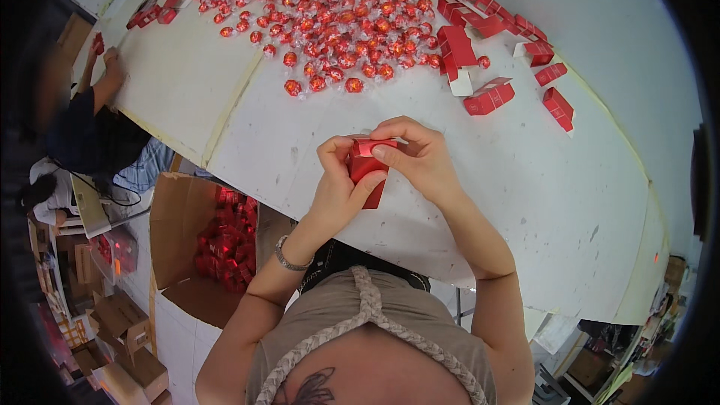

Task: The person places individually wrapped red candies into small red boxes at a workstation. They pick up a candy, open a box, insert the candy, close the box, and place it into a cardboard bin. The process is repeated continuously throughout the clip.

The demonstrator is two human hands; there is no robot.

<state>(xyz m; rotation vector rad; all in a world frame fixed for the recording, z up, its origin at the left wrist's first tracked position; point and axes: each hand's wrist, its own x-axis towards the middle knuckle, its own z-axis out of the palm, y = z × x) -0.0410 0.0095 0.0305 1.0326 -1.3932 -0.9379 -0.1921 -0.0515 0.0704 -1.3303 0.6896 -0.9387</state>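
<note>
Handling the top of a small red carton [366, 170]; probably not yet fully closed.
Grasping the carton's body in the left hand [337, 189]; pinching its top edge in the right hand [420, 163]. Impossible to tell whether filled. Note beyond the hands a heap of loose foil-wrapped candies [337, 37] and, ahead to the right, red folding cartons [489, 97], seemingly left to process. Note left of the hands, lower down, a cardboard box [176, 217] holding red items [227, 244], possibly done.

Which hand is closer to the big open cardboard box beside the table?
The left. The left hand, holding the small red box, is right of the cardboard box; the right hand, at the small red box's top, is farther right.
</note>
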